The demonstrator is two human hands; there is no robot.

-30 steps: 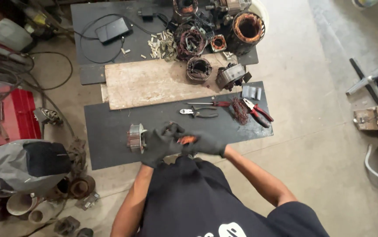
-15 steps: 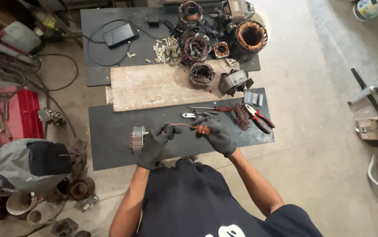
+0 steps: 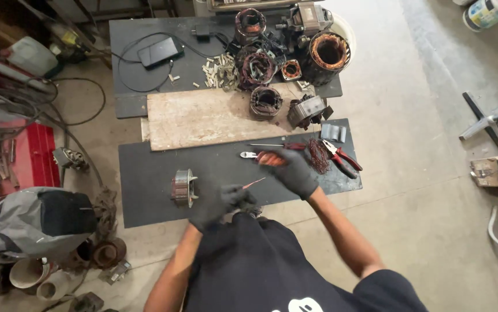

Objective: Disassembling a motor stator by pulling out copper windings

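My left hand (image 3: 221,203), in a black glove, pinches a thin copper wire (image 3: 254,183) just above the near edge of the dark mat (image 3: 145,190). A small motor stator (image 3: 184,187) stands on the mat to its left. My right hand (image 3: 294,171), also gloved, is stretched forward with its fingers closed over the orange handles of a pair of pliers (image 3: 258,156) lying on the mat. The pliers' jaws stick out to the left of the fingers.
A wooden board (image 3: 202,118) lies beyond the mat. Red-handled cutters (image 3: 342,160), a copper wire bundle (image 3: 318,156) and a screwdriver (image 3: 278,145) lie at the right. Several motor stators (image 3: 327,53) crowd the far mat. A red toolbox (image 3: 35,156) sits left.
My hands have come apart. The right hand moved forward and right onto the pliers. The left hand stayed near my body with the wire.
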